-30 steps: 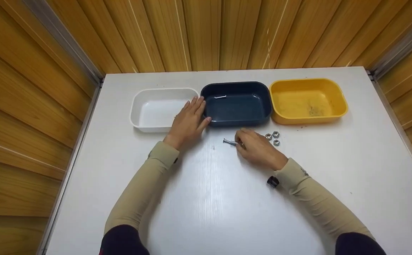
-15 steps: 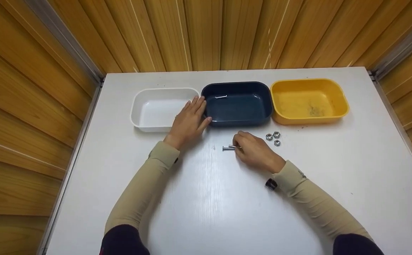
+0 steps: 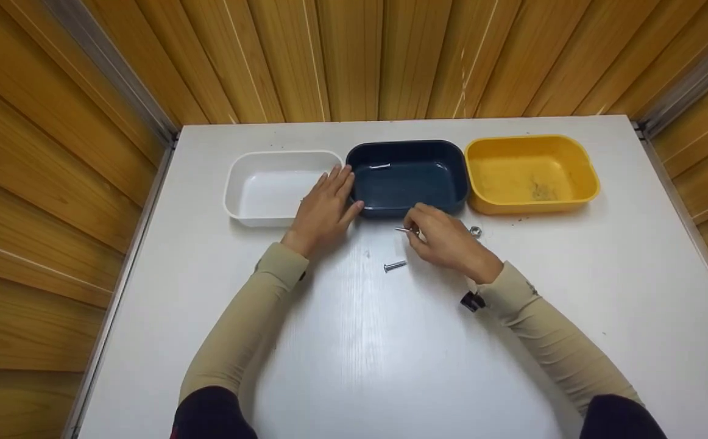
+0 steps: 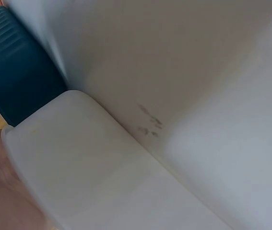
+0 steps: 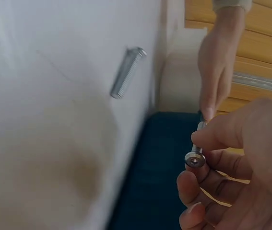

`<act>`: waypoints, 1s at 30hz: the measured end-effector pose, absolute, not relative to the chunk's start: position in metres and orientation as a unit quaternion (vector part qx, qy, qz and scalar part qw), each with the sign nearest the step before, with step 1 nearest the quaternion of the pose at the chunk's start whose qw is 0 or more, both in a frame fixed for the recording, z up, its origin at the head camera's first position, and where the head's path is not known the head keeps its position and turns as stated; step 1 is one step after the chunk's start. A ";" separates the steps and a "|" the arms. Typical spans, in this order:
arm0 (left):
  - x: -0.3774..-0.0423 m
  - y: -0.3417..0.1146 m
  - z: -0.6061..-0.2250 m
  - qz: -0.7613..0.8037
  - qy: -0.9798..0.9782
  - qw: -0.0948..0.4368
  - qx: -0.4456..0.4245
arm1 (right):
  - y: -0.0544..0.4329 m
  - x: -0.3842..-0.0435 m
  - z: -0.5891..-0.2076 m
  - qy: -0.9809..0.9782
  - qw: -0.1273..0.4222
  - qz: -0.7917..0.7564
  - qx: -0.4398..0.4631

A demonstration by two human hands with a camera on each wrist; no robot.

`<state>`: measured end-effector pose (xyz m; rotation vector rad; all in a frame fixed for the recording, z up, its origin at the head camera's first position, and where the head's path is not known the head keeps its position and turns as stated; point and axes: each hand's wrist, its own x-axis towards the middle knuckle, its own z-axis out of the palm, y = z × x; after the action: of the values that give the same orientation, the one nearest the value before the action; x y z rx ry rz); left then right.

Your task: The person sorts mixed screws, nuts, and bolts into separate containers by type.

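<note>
Head view: the navy bin (image 3: 407, 192) stands on the white counter (image 3: 342, 366), with the white bin (image 3: 259, 189) just beside it at nine o'clock and the yellow bin (image 3: 531, 208) at three o'clock.
Left hand (image 3: 322, 206): lies over the adjoining rims of the white bin and the navy bin, its fingers straight, the thumb spread wide and reaching the navy bin's near edge at seven o'clock.
Right hand (image 3: 442, 239): fingers drawn narrow, pinching the held bolt (image 5: 195, 159) between thumb and fingertips.
Held bolt: at six o'clock from the navy bin, near its front wall; the right wrist view shows the round, recessed head nearest the camera and the shank running toward twelve o'clock.
Loose bolt (image 3: 395, 266): on its side on the counter, near the held bolt at its six o'clock, head toward nine o'clock, apart from both hands.
Nut (image 3: 475, 231): on the counter, just beside the right hand at three o'clock.
Left wrist view: the white bin's pale outside fills much of the lower part, the navy bin at ten o'clock, part of the left hand at eight.
Sleeves (image 3: 232, 329): tan along both forearms, dark higher up.
Wooden wall (image 3: 354, 61): beyond the counter at twelve o'clock.
</note>
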<state>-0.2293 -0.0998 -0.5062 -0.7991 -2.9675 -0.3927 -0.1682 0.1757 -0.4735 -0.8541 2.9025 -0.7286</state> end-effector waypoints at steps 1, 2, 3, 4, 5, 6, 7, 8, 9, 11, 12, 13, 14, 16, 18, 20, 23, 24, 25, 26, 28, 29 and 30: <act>-0.229 -0.100 -0.506 -0.127 -0.958 0.022 -0.257 | 0.176 -0.170 -0.470 0.932 0.014 -0.235 -0.275; -0.229 -0.100 -0.506 -0.129 -0.958 0.022 -0.256 | 0.176 -0.173 -0.467 0.932 0.014 -0.236 -0.276; -0.229 -0.100 -0.506 -0.130 -0.958 0.023 -0.256 | 0.176 -0.175 -0.464 0.931 0.014 -0.237 -0.276; -0.229 -0.101 -0.506 -0.131 -0.958 0.022 -0.255 | 0.176 -0.177 -0.461 0.931 0.015 -0.237 -0.277; -0.229 -0.100 -0.506 -0.131 -0.958 0.022 -0.255 | 0.176 -0.180 -0.458 0.931 0.016 -0.237 -0.277; -0.229 -0.100 -0.506 -0.133 -0.958 0.022 -0.254 | 0.176 -0.182 -0.455 0.931 0.018 -0.236 -0.277; -0.229 -0.100 -0.506 -0.135 -0.957 0.024 -0.255 | 0.176 -0.185 -0.453 0.932 0.021 -0.234 -0.277; -0.229 -0.100 -0.506 -0.135 -0.957 0.024 -0.254 | 0.177 -0.188 -0.450 0.932 0.024 -0.232 -0.277; -0.229 -0.099 -0.506 -0.135 -0.957 0.024 -0.255 | 0.177 -0.191 -0.447 0.933 0.025 -0.232 -0.275; -0.229 -0.099 -0.506 -0.137 -0.957 0.023 -0.254 | 0.177 -0.199 -0.442 0.934 0.027 -0.232 -0.269; -0.229 -0.099 -0.506 -0.138 -0.957 0.022 -0.254 | 0.177 -0.203 -0.440 0.936 0.028 -0.233 -0.264; -0.229 -0.098 -0.506 -0.137 -0.957 0.022 -0.254 | 0.177 -0.207 -0.438 0.937 0.029 -0.234 -0.260; -0.228 -0.098 -0.506 -0.136 -0.957 0.020 -0.254 | 0.176 -0.211 -0.436 0.938 0.029 -0.234 -0.255; -0.228 -0.098 -0.506 -0.138 -0.958 0.018 -0.253 | 0.176 -0.218 -0.433 0.940 0.034 -0.236 -0.243; -0.228 -0.097 -0.506 -0.136 -0.958 0.018 -0.252 | 0.175 -0.225 -0.431 0.943 0.037 -0.233 -0.236; -0.227 -0.097 -0.506 -0.135 -0.958 0.017 -0.252 | 0.175 -0.231 -0.431 0.944 0.032 -0.230 -0.236; -0.227 -0.097 -0.506 -0.136 -0.958 0.020 -0.252 | 0.174 -0.240 -0.432 0.944 0.019 -0.224 -0.242; -0.227 -0.098 -0.506 -0.135 -0.958 0.019 -0.252 | 0.174 -0.243 -0.433 0.944 0.015 -0.223 -0.244; -0.227 -0.098 -0.506 -0.135 -0.958 0.019 -0.252 | 0.174 -0.246 -0.434 0.944 0.015 -0.223 -0.243; -0.227 -0.098 -0.506 -0.137 -0.958 0.021 -0.252 | 0.173 -0.249 -0.434 0.944 0.015 -0.223 -0.242; -0.228 -0.099 -0.506 -0.135 -0.958 0.020 -0.251 | 0.173 -0.256 -0.436 0.945 0.018 -0.225 -0.237; -0.228 -0.099 -0.507 -0.136 -0.958 0.021 -0.251 | 0.173 -0.259 -0.437 0.945 0.020 -0.226 -0.234; -0.229 -0.099 -0.507 -0.136 -0.958 0.021 -0.251 | 0.173 -0.262 -0.437 0.945 0.023 -0.228 -0.231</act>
<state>-0.2285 -0.0992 -0.5068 -0.7784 -2.9699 -0.4216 -0.2624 0.1730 -0.4375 -0.7158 2.9271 -0.7068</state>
